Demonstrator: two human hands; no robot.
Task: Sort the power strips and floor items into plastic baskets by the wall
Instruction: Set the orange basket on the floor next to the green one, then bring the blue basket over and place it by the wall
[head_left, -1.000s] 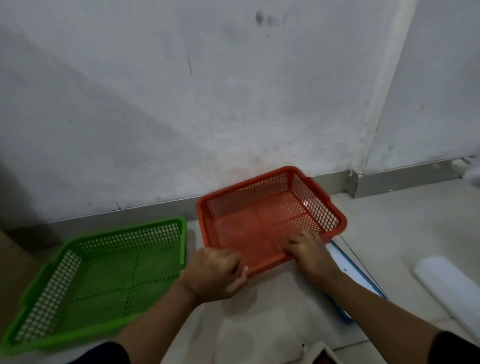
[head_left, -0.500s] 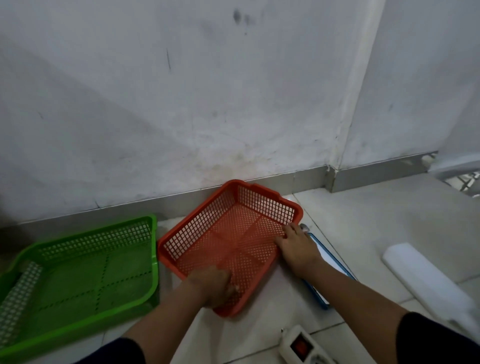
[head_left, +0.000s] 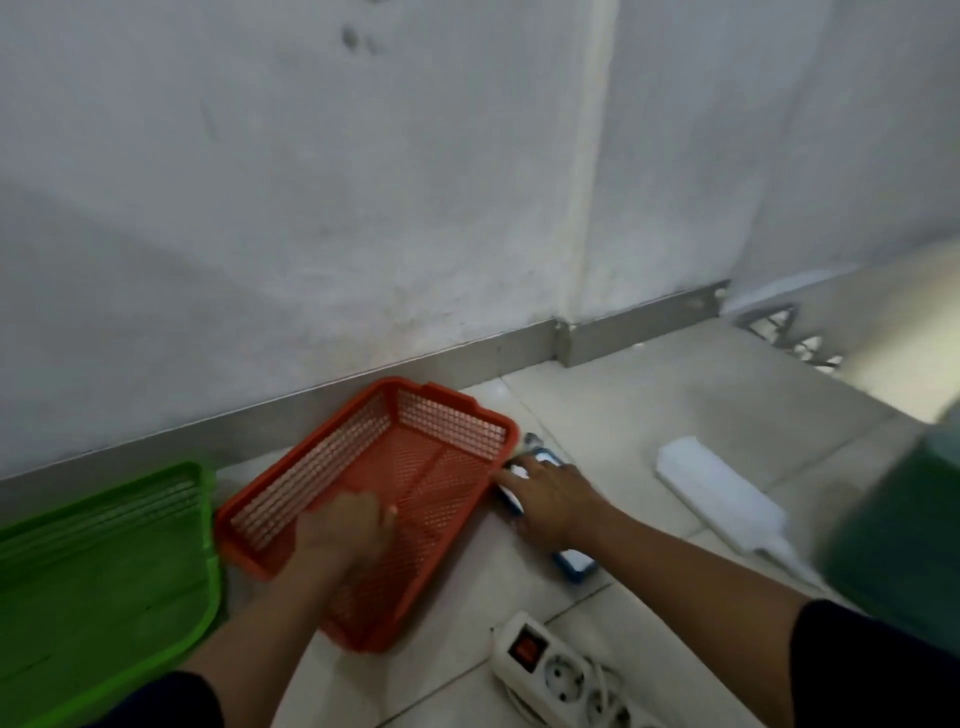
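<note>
Two plastic baskets lie on the pale tiled floor beside the wall: your orange basket (head_left: 415, 467), rectangular with lattice walls and a perforated bottom, sits turned at an angle, one corner close to the grey metal skirting (head_left: 363, 382), and the green basket (head_left: 208, 571) of the same shape lies just left of it, blurred. Your left hand (head_left: 340, 530) is over the near wall of the orange basket with the fingers curled on the rim, gripping it as far as the blur allows to see. Your right hand (head_left: 548, 496) lies flat, fingers spread, on a flat blue-edged item (head_left: 574, 561) with a white face, just beside the right side of the orange basket; it presses and does not hold. A white power strip (head_left: 550, 670) with a red rocker switch and round sockets lies on the floor near you, its cable bunched beside it. A long white smooth block (head_left: 722, 493) lies well to the right. No writing can be read on anything.
</note>
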